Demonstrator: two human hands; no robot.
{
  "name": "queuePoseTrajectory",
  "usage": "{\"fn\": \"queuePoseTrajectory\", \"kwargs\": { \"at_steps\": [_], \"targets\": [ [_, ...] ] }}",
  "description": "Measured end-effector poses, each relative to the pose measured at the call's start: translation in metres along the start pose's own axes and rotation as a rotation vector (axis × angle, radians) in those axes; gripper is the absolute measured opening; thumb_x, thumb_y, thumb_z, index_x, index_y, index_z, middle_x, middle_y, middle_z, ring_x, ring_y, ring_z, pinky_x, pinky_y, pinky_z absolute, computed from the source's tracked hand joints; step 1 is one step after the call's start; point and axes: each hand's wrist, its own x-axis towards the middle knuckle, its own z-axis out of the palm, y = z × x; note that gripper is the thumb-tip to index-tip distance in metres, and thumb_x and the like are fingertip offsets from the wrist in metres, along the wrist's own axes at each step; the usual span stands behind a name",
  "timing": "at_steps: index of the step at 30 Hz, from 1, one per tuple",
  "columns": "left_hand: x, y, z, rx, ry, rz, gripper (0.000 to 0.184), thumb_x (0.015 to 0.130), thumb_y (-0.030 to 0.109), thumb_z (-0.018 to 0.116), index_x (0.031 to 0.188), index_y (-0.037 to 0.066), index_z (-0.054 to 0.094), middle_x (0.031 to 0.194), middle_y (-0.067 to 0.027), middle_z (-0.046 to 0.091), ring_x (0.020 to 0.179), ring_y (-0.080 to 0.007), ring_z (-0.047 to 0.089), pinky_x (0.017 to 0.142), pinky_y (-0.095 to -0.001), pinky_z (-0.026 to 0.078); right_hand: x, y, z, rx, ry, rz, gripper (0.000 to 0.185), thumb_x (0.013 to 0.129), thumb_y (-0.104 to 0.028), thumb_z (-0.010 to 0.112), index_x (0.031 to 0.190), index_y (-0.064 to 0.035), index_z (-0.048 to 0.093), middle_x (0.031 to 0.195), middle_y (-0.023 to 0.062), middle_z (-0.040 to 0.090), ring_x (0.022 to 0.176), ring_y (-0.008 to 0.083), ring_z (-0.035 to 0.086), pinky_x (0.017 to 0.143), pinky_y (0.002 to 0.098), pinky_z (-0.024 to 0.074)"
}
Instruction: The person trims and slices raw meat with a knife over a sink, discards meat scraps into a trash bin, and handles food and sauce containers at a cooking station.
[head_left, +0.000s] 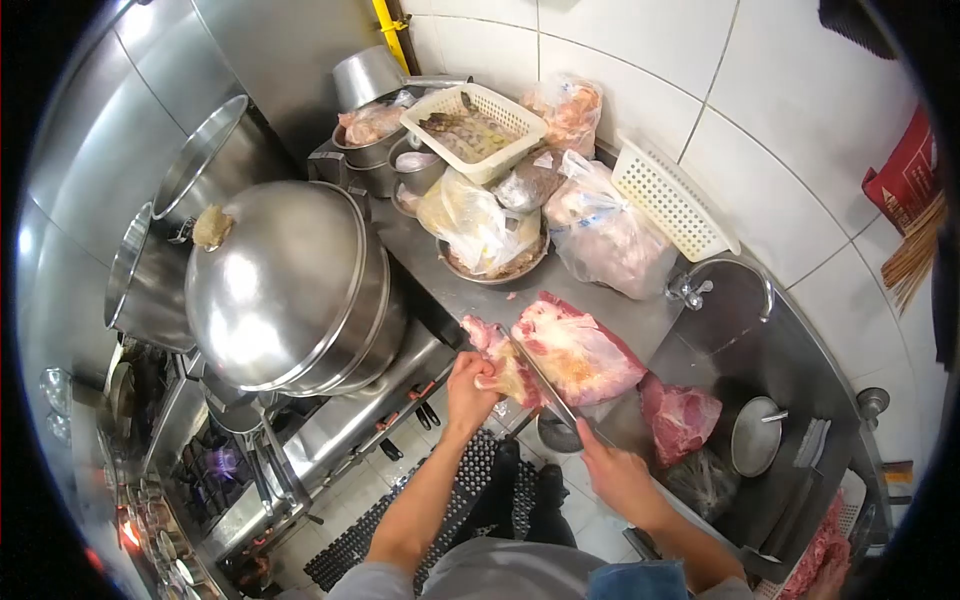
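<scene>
A large slab of raw meat (575, 350) with a pale fat layer lies on the steel counter in front of me. To its left is a narrower strip of meat (510, 372), and my left hand (472, 392) is closed on its near left side. My right hand (610, 465) grips a knife (548, 378), its handle hidden in my fingers. The blade lies between the strip and the slab; whether they are still joined I cannot tell. A darker red chunk of meat (680, 418) rests to the right of the slab, at the sink's edge.
A big domed steel pot (290, 290) stands on the stove to the left, with a lit burner (222, 462) nearby. Bagged meat (608, 225) and a white basket (520, 115) sit at the back. On the right, the sink (735, 330) has a faucet (690, 290).
</scene>
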Motion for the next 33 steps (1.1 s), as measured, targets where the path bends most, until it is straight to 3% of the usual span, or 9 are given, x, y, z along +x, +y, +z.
{"fn": "queuePoseTrajectory", "kwargs": {
  "at_steps": [6, 13, 18, 21, 22, 23, 27, 30, 33],
  "targets": [
    [0.002, 0.018, 0.003, 0.096, -0.041, 0.018, 0.027, 0.06, 0.003, 0.078, 0.075, 0.003, 0.055, 0.088, -0.0101, 0.056, 0.08, -0.0287, 0.059, 0.072, -0.0339, 0.048, 0.082, -0.035, 0.025, -0.033, -0.002, 0.084, 0.065, 0.093, -0.018, 0.053, 0.151, -0.0187, 0.026, 0.075, 0.0229, 0.065, 0.065, 0.0438, 0.064, 0.06, 0.056, 0.0508],
    [0.012, -0.014, 0.008, 0.031, -0.026, -0.02, 0.017, 0.064, 0.0, 0.071, 0.073, 0.004, 0.057, 0.084, -0.0101, 0.057, 0.077, -0.0296, 0.06, 0.072, -0.0352, 0.048, 0.027, -0.014, 0.006, 0.032, -0.056, 0.018, 0.065, 0.09, -0.011, 0.054, 0.149, -0.0115, 0.028, 0.066, 0.0228, 0.062, 0.059, 0.0431, 0.061, 0.057, 0.0539, 0.0491],
    [0.015, -0.01, 0.006, -0.038, -0.033, -0.048, 0.008, 0.074, -0.001, 0.062, 0.073, 0.002, 0.055, 0.078, -0.0068, 0.056, 0.072, -0.02, 0.057, 0.067, -0.03, 0.047, 0.066, -0.028, 0.027, 0.042, 0.034, 0.033, 0.071, 0.085, -0.005, 0.053, 0.15, -0.0121, 0.027, 0.069, 0.023, 0.063, 0.059, 0.0433, 0.062, 0.057, 0.055, 0.0499],
    [0.027, -0.052, 0.011, -0.461, -0.042, -0.501, 0.012, 0.079, -0.006, 0.051, 0.076, 0.004, 0.056, 0.075, -0.0035, 0.059, 0.068, -0.0154, 0.056, 0.063, -0.0279, 0.047, 0.014, -0.025, 0.029, 0.057, 0.011, 0.066, 0.065, 0.09, -0.011, 0.057, 0.149, -0.0126, 0.03, 0.067, 0.0205, 0.062, 0.059, 0.0404, 0.061, 0.055, 0.0504, 0.0487],
    [0.034, -0.045, 0.005, -0.551, -0.076, -0.573, 0.019, 0.081, -0.009, 0.044, 0.078, 0.006, 0.056, 0.076, -0.0021, 0.06, 0.068, -0.0124, 0.056, 0.06, -0.0261, 0.048, -0.017, -0.018, 0.034, 0.009, -0.031, 0.108, 0.064, 0.092, -0.015, 0.058, 0.15, -0.0136, 0.03, 0.065, 0.0187, 0.06, 0.06, 0.0391, 0.06, 0.054, 0.0478, 0.0478],
    [0.038, -0.034, 0.0, -0.669, -0.081, -0.637, 0.017, 0.076, -0.009, 0.047, 0.074, 0.004, 0.058, 0.078, -0.0026, 0.06, 0.068, -0.0091, 0.055, 0.057, -0.0236, 0.043, -0.039, -0.017, 0.029, 0.032, -0.018, 0.11, 0.062, 0.091, -0.014, 0.059, 0.148, -0.013, 0.035, 0.067, 0.0171, 0.061, 0.061, 0.0373, 0.061, 0.055, 0.0462, 0.0481],
    [0.041, -0.042, -0.014, -0.81, -0.198, -0.634, 0.02, 0.08, -0.012, 0.044, 0.077, 0.006, 0.054, 0.082, -0.003, 0.06, 0.07, -0.0114, 0.056, 0.06, -0.0246, 0.047, -0.082, -0.03, 0.002, 0.136, -0.117, 0.22, 0.056, 0.09, -0.015, 0.061, 0.143, -0.01, 0.044, 0.073, 0.0139, 0.064, 0.064, 0.0337, 0.063, 0.058, 0.0429, 0.0488],
    [0.039, -0.053, -0.024, -0.717, -0.265, -0.552, 0.021, 0.08, -0.013, 0.045, 0.078, 0.006, 0.052, 0.084, -0.0035, 0.059, 0.074, -0.0126, 0.058, 0.062, -0.0251, 0.048, -0.072, -0.037, 0.008, 0.151, 0.121, 0.092, 0.055, 0.093, -0.02, 0.059, 0.145, -0.0159, 0.041, 0.073, 0.0165, 0.064, 0.062, 0.0367, 0.062, 0.055, 0.0471, 0.0481],
    [0.043, -0.051, -0.029, -0.641, -0.295, -0.516, 0.021, 0.076, -0.015, 0.048, 0.079, 0.006, 0.053, 0.087, -0.0032, 0.059, 0.076, -0.0118, 0.056, 0.063, -0.0237, 0.047, -0.013, -0.047, 0.011, 0.123, 0.189, 0.069, 0.055, 0.093, -0.018, 0.058, 0.145, -0.015, 0.04, 0.073, 0.0167, 0.064, 0.063, 0.0383, 0.062, 0.058, 0.0493, 0.0497]
  ]
}}
